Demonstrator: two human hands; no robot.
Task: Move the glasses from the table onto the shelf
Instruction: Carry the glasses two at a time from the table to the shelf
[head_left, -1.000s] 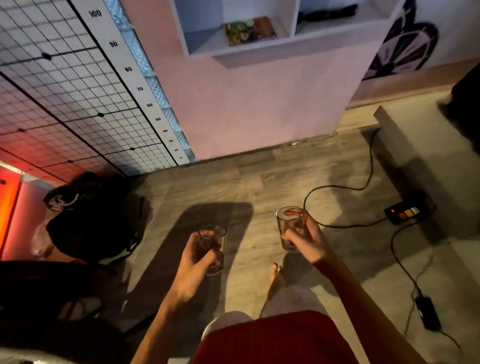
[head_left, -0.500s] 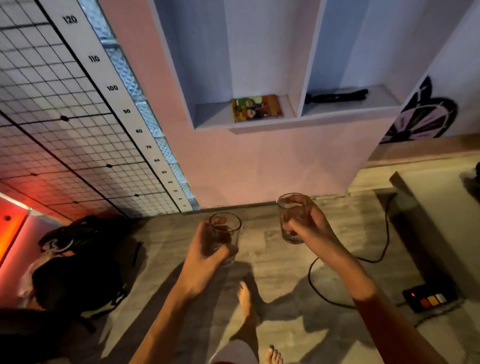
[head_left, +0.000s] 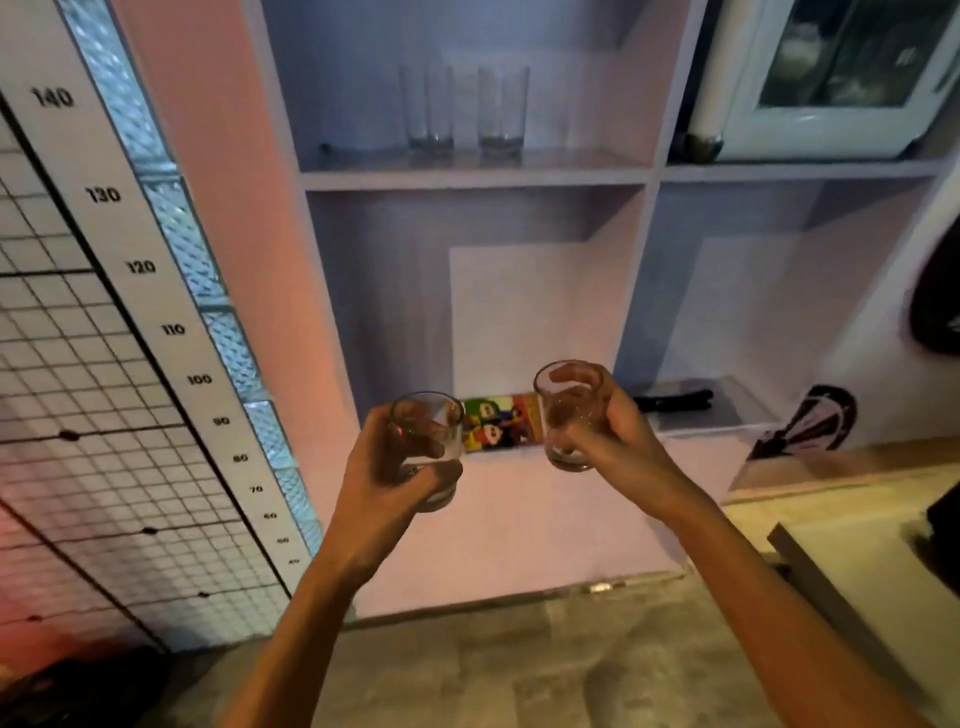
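The premises appeared to be a domestic room. A built-in shelf unit (head_left: 472, 179) was recessed into a pink wall (head_left: 218, 218) and held two tall drinking glasses (head_left: 465, 109) and a colourful picture book (head_left: 501, 421). A numbered height scale (head_left: 171, 327) and wood-effect flooring (head_left: 519, 654) were noted.

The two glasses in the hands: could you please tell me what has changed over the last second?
Both hands have lifted their glasses from low over the floor up in front of the shelf, and the view has tilted up, so two tall glasses now show there. The left hand keeps its grip on the left glass, the right hand on the right glass.
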